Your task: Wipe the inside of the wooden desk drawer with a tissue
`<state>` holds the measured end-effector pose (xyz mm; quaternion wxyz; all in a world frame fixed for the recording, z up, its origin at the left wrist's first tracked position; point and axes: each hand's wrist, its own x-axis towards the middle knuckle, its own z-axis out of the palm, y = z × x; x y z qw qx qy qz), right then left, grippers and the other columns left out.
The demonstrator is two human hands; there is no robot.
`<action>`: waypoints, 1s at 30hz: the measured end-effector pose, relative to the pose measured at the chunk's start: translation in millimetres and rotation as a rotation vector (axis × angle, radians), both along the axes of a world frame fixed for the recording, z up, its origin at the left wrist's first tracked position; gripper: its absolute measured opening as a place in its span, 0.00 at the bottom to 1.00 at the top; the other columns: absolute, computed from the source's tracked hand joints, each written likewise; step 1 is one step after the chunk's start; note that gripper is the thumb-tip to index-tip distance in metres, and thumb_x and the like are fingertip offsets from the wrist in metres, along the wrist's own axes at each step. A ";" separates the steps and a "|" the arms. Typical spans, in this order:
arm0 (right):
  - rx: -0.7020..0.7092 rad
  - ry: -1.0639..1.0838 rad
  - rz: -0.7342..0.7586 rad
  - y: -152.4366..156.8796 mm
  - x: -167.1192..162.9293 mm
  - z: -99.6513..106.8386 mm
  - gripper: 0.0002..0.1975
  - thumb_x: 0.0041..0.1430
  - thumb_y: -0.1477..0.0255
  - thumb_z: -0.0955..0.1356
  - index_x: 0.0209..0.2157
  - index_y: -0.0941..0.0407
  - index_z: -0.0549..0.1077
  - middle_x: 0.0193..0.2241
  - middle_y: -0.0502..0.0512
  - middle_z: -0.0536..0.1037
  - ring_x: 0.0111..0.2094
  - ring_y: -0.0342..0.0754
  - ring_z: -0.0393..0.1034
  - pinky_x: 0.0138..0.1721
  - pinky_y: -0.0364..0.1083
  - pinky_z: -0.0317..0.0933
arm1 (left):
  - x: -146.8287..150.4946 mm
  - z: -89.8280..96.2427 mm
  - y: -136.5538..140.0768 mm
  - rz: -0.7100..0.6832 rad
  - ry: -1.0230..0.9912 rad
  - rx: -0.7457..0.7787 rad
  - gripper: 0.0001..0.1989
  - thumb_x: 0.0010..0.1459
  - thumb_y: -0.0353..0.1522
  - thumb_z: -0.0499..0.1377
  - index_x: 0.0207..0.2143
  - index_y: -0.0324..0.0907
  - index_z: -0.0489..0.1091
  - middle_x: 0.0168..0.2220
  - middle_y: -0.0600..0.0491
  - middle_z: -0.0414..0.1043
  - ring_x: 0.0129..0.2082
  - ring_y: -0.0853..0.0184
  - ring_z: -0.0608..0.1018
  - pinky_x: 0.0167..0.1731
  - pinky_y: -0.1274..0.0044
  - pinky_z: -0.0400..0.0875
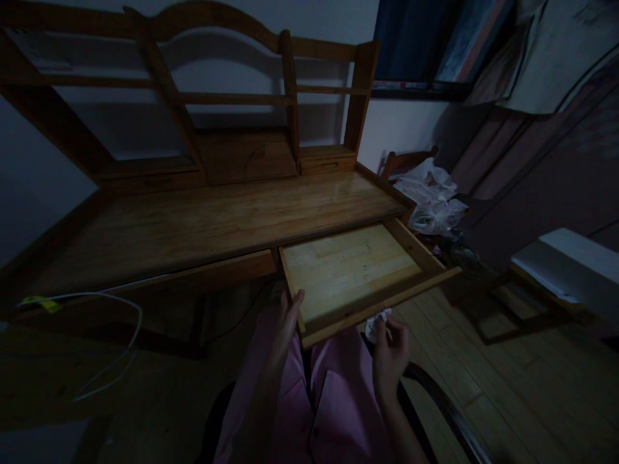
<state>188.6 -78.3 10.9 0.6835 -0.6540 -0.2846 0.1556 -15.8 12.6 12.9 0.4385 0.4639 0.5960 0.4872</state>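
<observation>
A wooden drawer (411, 283) is pulled out from under the desk, and its pale bottom shows nothing lying inside. At its left wall is my left hand (286, 325), with the thumb over the top edge and the other fingers along the outer side, partly hidden. My right hand (391, 351) is closed on a crumpled white cloth or tissue (372, 327), pressed close to the outside of the drawer's front panel. The wooden desk (232, 212) spans the view behind the drawer.
A shelf unit (232, 98) rises from the desk's back. A second drawer (232, 270) juts out slightly at left, near a white cable (138, 316). Plastic bags (430, 187) sit beyond the desk's right end. A stool (522, 290) stands at right; a dark chair armrest (445, 399) curves beside my right arm.
</observation>
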 end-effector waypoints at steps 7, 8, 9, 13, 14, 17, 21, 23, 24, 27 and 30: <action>0.038 0.080 0.063 -3.7 -23.2 11.1 0.12 0.62 0.62 0.69 0.42 0.54 0.68 0.38 0.53 0.73 0.39 0.48 0.70 0.42 0.46 0.65 | 13.3 6.1 0.2 -0.104 -0.238 -0.096 0.34 0.56 0.35 0.64 0.63 0.44 0.58 0.59 0.44 0.70 0.54 0.58 0.77 0.51 0.70 0.73; 0.035 0.078 0.075 -4.7 -27.8 13.0 0.12 0.63 0.62 0.68 0.42 0.54 0.68 0.38 0.53 0.73 0.39 0.47 0.70 0.42 0.46 0.65 | 13.0 5.4 0.5 -0.101 -0.257 -0.110 0.35 0.56 0.35 0.65 0.63 0.44 0.58 0.59 0.44 0.71 0.53 0.58 0.78 0.51 0.70 0.73; 0.030 0.075 0.088 -5.9 -32.7 14.3 0.11 0.63 0.62 0.68 0.42 0.54 0.68 0.38 0.53 0.73 0.39 0.47 0.70 0.42 0.46 0.65 | 12.7 4.7 0.8 -0.087 -0.269 -0.123 0.35 0.55 0.34 0.65 0.63 0.43 0.58 0.58 0.43 0.71 0.53 0.58 0.78 0.51 0.69 0.74; 0.025 0.070 0.159 -13.7 -50.5 13.7 0.10 0.64 0.63 0.67 0.42 0.54 0.68 0.38 0.54 0.72 0.41 0.48 0.70 0.43 0.47 0.66 | 13.8 7.2 0.3 -0.042 -0.330 -0.143 0.37 0.52 0.33 0.67 0.63 0.44 0.59 0.56 0.44 0.73 0.53 0.57 0.77 0.52 0.69 0.73; 0.030 0.068 0.178 -15.8 -53.9 12.5 0.10 0.64 0.63 0.67 0.42 0.54 0.68 0.38 0.54 0.72 0.41 0.48 0.70 0.43 0.47 0.66 | 14.2 9.2 -0.1 -0.044 -0.339 -0.142 0.37 0.51 0.34 0.68 0.63 0.44 0.59 0.56 0.45 0.73 0.54 0.57 0.77 0.52 0.69 0.72; 0.049 0.059 0.223 -21.2 -61.9 9.7 0.08 0.64 0.65 0.67 0.42 0.54 0.69 0.40 0.54 0.72 0.42 0.48 0.69 0.45 0.48 0.65 | 14.8 13.9 -1.0 -0.044 -0.353 -0.158 0.38 0.50 0.34 0.69 0.62 0.45 0.60 0.57 0.45 0.72 0.54 0.57 0.77 0.52 0.70 0.72; 0.056 -0.023 0.274 -25.9 -71.3 13.4 0.04 0.64 0.69 0.67 0.40 0.54 0.71 0.37 0.53 0.72 0.41 0.48 0.69 0.43 0.47 0.65 | 14.1 15.2 -3.2 -0.034 -0.354 -0.189 0.37 0.51 0.33 0.68 0.62 0.45 0.60 0.56 0.46 0.73 0.52 0.57 0.77 0.51 0.70 0.72; 0.049 -0.113 0.308 -28.1 -75.9 16.2 0.02 0.64 0.71 0.67 0.38 0.53 0.71 0.35 0.52 0.72 0.38 0.48 0.68 0.41 0.47 0.64 | 14.6 17.7 -5.7 -0.028 -0.336 -0.164 0.36 0.52 0.32 0.66 0.62 0.44 0.60 0.55 0.47 0.74 0.52 0.57 0.77 0.51 0.71 0.72; 0.048 -0.156 0.328 -29.3 -78.2 17.0 0.02 0.64 0.72 0.66 0.37 0.53 0.71 0.35 0.51 0.72 0.38 0.47 0.68 0.40 0.46 0.63 | 15.1 19.6 -7.1 -0.027 -0.322 -0.144 0.34 0.52 0.31 0.65 0.62 0.44 0.61 0.55 0.47 0.74 0.52 0.57 0.77 0.51 0.71 0.71; 0.059 -0.222 0.408 -33.2 -85.5 14.6 0.03 0.65 0.74 0.65 0.36 0.53 0.71 0.33 0.51 0.71 0.37 0.47 0.68 0.38 0.45 0.63 | 17.0 24.4 -10.3 -0.032 -0.253 -0.091 0.31 0.54 0.30 0.62 0.61 0.44 0.62 0.55 0.48 0.73 0.53 0.58 0.76 0.51 0.73 0.71; 0.051 -0.245 0.502 -36.5 -92.2 6.6 0.07 0.66 0.75 0.63 0.34 0.53 0.71 0.32 0.51 0.72 0.36 0.47 0.68 0.37 0.45 0.63 | 17.7 22.3 -10.0 -0.019 -0.219 -0.120 0.30 0.54 0.30 0.60 0.60 0.45 0.63 0.54 0.49 0.74 0.52 0.59 0.76 0.50 0.73 0.71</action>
